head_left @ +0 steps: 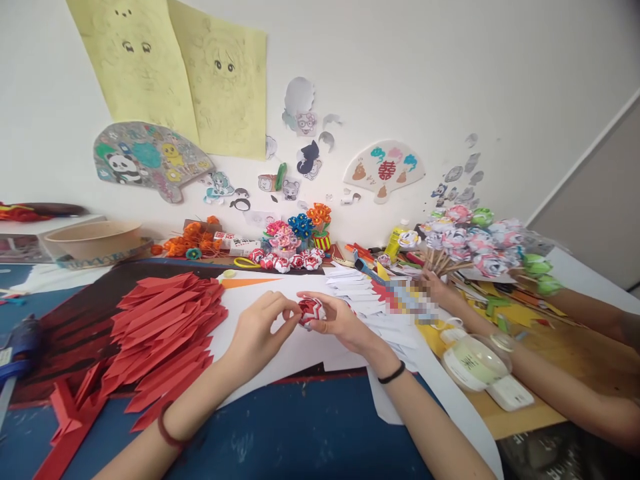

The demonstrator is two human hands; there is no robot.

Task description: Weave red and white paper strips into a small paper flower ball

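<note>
Near the middle of the view, a red and white folded paper flower (pixel 313 311) is held up over white paper sheets (pixel 280 353). My right hand (pixel 343 321) wraps its fingers and thumb round the flower's right side. From the left, my left hand (pixel 265 328) pinches at the flower's left edge with thumb and forefinger. A large pile of folded red paper strips (pixel 165 333) lies left of my left hand. Folded white strips (pixel 360 300) are spread behind and right of my right hand.
A row of finished red and white flowers (pixel 295 261) lies at the back. At right, another person's hand (pixel 443 293) holds a bouquet of paper flowers (pixel 465 240) near a glue bottle (pixel 473 363). A glue gun (pixel 23 347) stands at far left.
</note>
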